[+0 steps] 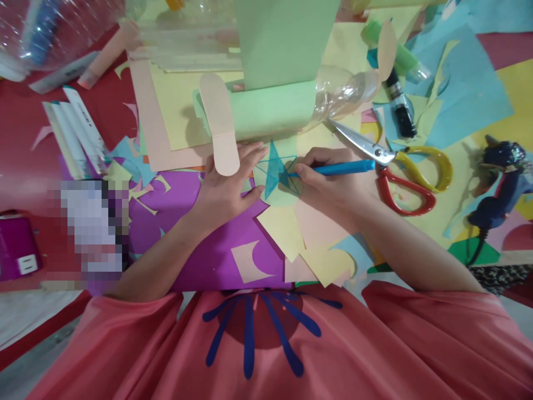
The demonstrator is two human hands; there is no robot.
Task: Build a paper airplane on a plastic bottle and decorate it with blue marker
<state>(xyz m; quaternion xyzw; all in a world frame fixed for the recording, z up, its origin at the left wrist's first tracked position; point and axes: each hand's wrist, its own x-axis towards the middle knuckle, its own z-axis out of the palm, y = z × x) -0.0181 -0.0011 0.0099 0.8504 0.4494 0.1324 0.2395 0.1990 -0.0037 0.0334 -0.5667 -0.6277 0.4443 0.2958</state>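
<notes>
My right hand (327,186) grips a blue pen (337,168), its tip resting on a pale green paper piece (277,189) that bears blue triangle lines. A see-through blue triangular ruler (275,169) lies on that paper. My left hand (227,191) lies flat with fingers stretched out, pressing the paper and the ruler's left edge. Just beyond both hands stands a plastic bottle wrapped in green paper (275,105), with a peach paper strip (220,125) hanging off its left side.
Scissors with yellow and red handles (400,166) lie to the right of my right hand. A dark blue glue gun (497,186) sits at the far right, a black marker (400,105) behind the scissors. Coloured paper scraps (287,233) cover the red table (20,144). White pens (77,133) lie at left.
</notes>
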